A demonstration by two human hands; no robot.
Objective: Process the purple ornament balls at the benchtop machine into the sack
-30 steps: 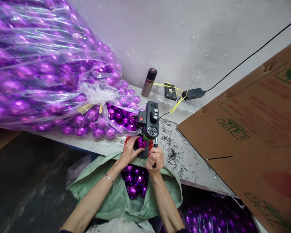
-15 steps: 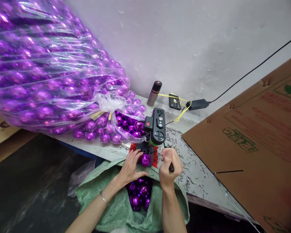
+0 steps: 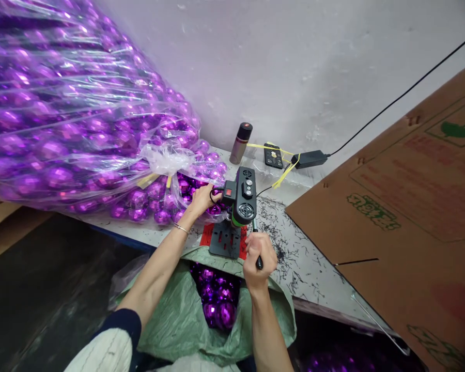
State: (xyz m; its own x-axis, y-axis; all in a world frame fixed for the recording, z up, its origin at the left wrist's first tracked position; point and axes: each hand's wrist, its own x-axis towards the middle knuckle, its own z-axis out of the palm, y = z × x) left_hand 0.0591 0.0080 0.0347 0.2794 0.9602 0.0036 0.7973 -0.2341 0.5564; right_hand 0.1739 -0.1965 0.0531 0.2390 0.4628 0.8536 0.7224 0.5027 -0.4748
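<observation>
Purple faceted balls [image 3: 183, 185] are filling the clear plastic bag [image 3: 62, 129] at upper left of the frame, some showing at its opening near the centre. The left hand [image 3: 201, 200] is reaching into that opening, palm down, just left of the red switch [image 3: 228, 192]; its fingertips are partly hidden, so cannot tell if it is gripping a ball. Nearest bag balls are lying right around its fingers, left and below; balls are round, no long axis. Left is clearly the nearer hand. The right hand [image 3: 260, 254] is clenching the black lever handle [image 3: 259, 263], lower right of the small bench press [image 3: 246, 194], lever slanting slightly down-right. The slotted base plate [image 3: 223, 242] is sitting over red material [image 3: 206, 235], between the hands, below the press head. More balls [image 3: 213, 294] are lying in the green woven sack [image 3: 166, 330], lower centre. Dark bits are littering the counter [image 3: 306, 268] at right.
</observation>
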